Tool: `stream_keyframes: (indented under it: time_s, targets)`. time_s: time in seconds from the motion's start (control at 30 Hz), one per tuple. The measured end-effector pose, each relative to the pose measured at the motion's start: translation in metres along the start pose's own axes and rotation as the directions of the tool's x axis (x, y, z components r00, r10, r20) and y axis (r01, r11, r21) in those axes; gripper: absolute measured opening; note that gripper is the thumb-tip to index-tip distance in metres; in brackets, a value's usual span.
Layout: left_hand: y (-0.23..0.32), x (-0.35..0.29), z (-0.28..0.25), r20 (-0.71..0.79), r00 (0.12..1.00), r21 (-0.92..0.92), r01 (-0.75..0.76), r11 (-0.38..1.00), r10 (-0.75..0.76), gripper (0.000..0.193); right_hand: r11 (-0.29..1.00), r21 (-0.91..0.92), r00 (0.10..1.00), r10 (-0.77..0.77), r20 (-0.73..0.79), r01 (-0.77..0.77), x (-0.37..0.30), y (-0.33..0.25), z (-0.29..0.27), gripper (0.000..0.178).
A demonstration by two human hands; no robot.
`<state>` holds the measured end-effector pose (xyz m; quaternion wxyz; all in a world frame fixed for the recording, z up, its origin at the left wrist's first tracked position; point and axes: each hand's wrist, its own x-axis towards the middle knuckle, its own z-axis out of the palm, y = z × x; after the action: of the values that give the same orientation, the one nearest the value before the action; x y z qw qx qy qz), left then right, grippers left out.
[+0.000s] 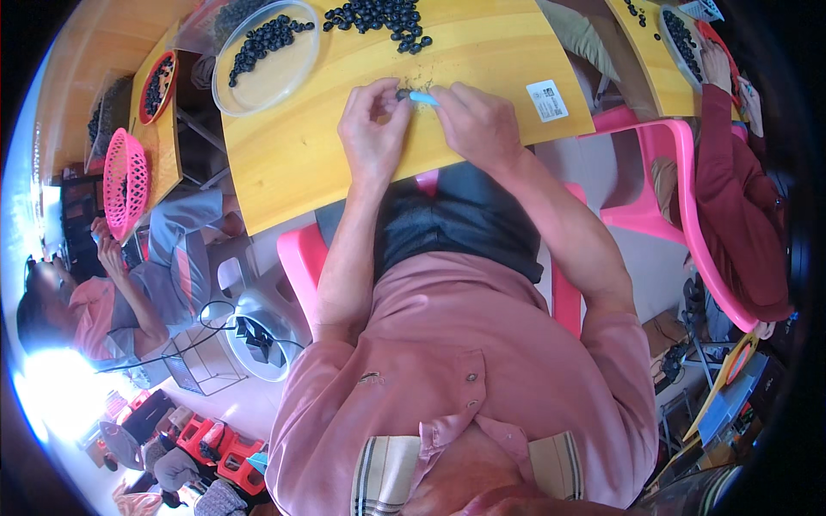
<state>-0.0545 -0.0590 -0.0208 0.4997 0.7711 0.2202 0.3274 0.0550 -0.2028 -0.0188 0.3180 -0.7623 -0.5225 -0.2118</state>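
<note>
Over the yellow table, my left hand [376, 120] pinches a small dark round bead-like piece [402, 94] between thumb and fingertips. My right hand [477, 125] is closed on a short light-blue stick-like tool [422, 98], and the tool's left end meets the dark piece. What the tip of the tool looks like is hidden at this size. Small brown crumbs [418, 83] lie on the wood just beyond my fingertips. A loose heap of similar black round pieces [379, 19] is spread farther off on the table.
A clear round tub [225, 99] with more black pieces stands at the table's far left. A white printed label [547, 101] lies to the right. Other people sit at tables on both sides, near a pink basket [126, 182] and a pink chair [688, 185].
</note>
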Motion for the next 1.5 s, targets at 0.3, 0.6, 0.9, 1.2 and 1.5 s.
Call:
stream_keyframes:
  time_s: [0.3,0.6,0.9,1.2,1.5]
  targets:
    - [-0.004,-0.002,0.000,-0.031,0.999,0.025,-0.032,0.999,0.033,0.030,0.997,0.008,0.995,0.082,0.056,-0.083,-0.003,0.005,0.005,0.020]
    - [-0.004,-0.001,0.001,-0.039,0.999,0.013,-0.018,1.000,0.019,0.030,1.000,0.006,1.000,-0.009,0.015,0.009,-0.001,0.000,0.001,0.010]
    - [-0.001,-0.001,0.002,-0.028,0.998,0.072,-0.053,0.996,0.055,0.029,1.000,-0.006,1.000,-0.014,0.022,0.014,0.000,0.000,0.000,0.007]
    - [-0.002,-0.005,0.000,-0.089,0.995,-0.072,-0.042,0.997,0.036,0.028,0.996,0.000,0.993,0.092,0.070,-0.092,0.000,0.004,0.004,0.006]
    - [-0.017,0.048,-0.074,-0.283,0.923,0.293,-0.176,0.940,0.261,0.015,0.995,0.007,0.992,0.094,0.085,-0.095,-0.001,0.002,-0.001,0.009]
